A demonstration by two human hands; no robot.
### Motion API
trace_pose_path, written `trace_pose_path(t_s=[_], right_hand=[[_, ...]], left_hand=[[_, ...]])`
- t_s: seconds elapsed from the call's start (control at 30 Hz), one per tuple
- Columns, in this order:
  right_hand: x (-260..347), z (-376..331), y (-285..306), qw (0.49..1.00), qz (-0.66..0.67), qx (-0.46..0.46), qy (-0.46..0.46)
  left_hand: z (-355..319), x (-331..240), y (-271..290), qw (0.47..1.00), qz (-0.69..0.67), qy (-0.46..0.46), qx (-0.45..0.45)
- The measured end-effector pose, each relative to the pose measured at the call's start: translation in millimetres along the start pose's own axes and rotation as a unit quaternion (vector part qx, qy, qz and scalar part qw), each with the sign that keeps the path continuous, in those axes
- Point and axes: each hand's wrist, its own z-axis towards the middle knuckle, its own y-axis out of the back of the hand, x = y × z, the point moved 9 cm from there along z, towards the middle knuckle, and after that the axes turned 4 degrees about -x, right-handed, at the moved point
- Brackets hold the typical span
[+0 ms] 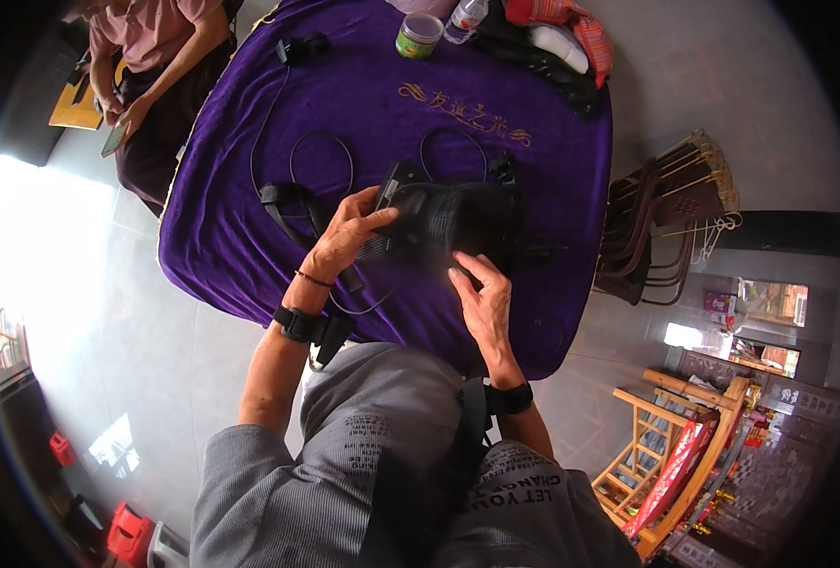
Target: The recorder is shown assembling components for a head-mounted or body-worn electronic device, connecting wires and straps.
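A dark, soft black bag (453, 216), partly blurred, lies on the purple tablecloth in front of me. At its left side a black boxy device with a ridged edge (396, 185) shows. My left hand (349, 230) grips this left side, its thumb on top and the other fingers mostly hidden. By the bag's near edge is my right hand (484, 295), index finger and thumb slightly apart, with nothing visible between them. Whether its fingertips touch the bag I cannot tell. A black strap (289, 210) and thin black cables (352, 163) lie beside and beyond the bag.
The purple cloth (363, 104) covers the table. A lidded jar (419, 36), a plastic bottle (465, 19) and a red patterned cloth (585, 38) stand or lie at the far edge. A seated person (159, 66) holds a phone at far left. Stacked chairs (661, 204) stand right.
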Motion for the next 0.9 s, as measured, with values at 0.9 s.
trace_pose_path(t_s=[0.9], right_hand=[[64.7, 44.4, -54.2, 0.963, -0.145, -0.017, 0.224]], left_hand=[[15.6, 38.9, 8.1, 0.988, -0.148, 0.043, 0.023]])
